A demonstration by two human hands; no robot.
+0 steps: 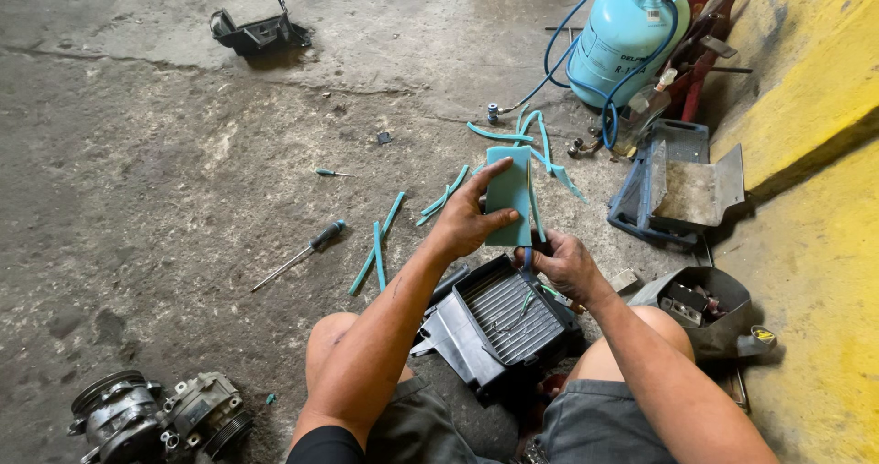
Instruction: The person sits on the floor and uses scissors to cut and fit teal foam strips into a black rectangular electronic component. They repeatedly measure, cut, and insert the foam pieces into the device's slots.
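A single camera sits on the person's head, looking steeply down and forward over the hands, which lie close at lower centre; the knees fill the bottom edge; beyond them the concrete floor (183, 152) stretches away to a yellow wall (815, 107) at the right.

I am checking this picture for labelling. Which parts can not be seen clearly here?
- Head view: the right hand tool; the fingers hide all but a blue tip.
- The teal foam sheet lower left edge, under the left hand.
- The gas cylinder top, cut by the upper edge.
- The black housing near end, behind the legs.
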